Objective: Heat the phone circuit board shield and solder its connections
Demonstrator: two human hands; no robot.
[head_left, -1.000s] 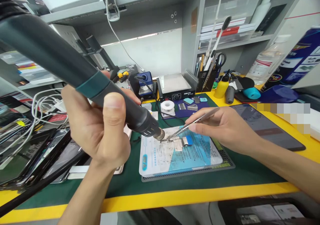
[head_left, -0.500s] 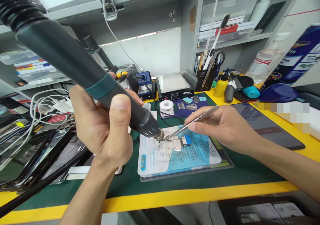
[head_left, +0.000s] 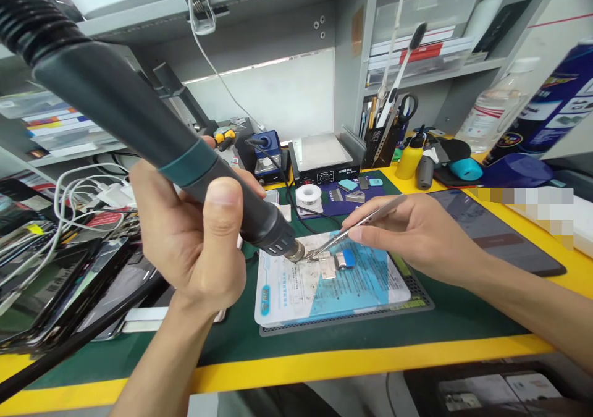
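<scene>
At a crowded repair desk [head_left: 324, 361], the left hand [head_left: 194, 244] keeps its fingers wrapped round a hot-air gun [head_left: 185, 157], its nozzle just above a small metal part [head_left: 327, 264] on a blue-and-white sheet [head_left: 324, 290] — while the right hand [head_left: 417, 235], fingers pinched on tweezers [head_left: 356, 225], touches their tips to the part. Nozzle and tips have barely shifted in the past second.

A yellow bottle [head_left: 410, 157] stands right of the middle, beside a black cup [head_left: 383, 148] with scissors [head_left: 409, 105] in it. A black box [head_left: 324, 173] sits in the middle, a white roll [head_left: 309, 195] just below it. White cables [head_left: 76, 188] lie at the left, a dark tablet [head_left: 491, 231] at the right.
</scene>
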